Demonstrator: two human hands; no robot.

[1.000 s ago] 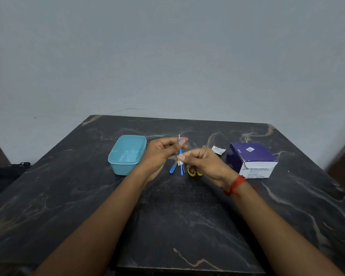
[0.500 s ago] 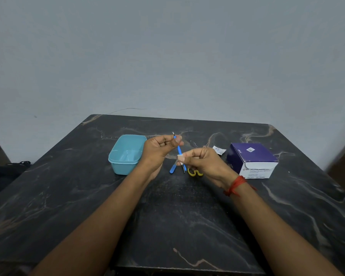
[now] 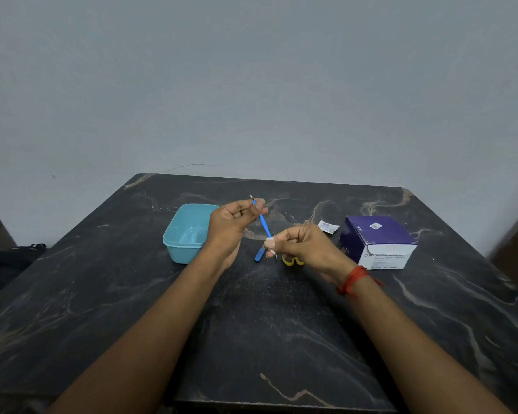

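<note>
Mid-wipe, pinching the blue tool (image 3: 263,224) near its top in the left hand (image 3: 232,225) and a white pad (image 3: 269,242) round its shaft below in the right hand (image 3: 308,246); next, likely drawing the pad downward.

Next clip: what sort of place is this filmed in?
Probably a plain indoor room set up as a small workstation, not clearly a clinic: a dark marble table against a bare grey wall, with a purple box of alcohol swabs and a teal tub on it.

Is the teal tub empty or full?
Empty where visible: the teal tub shows a bare floor; the left hand hides one edge.
</note>
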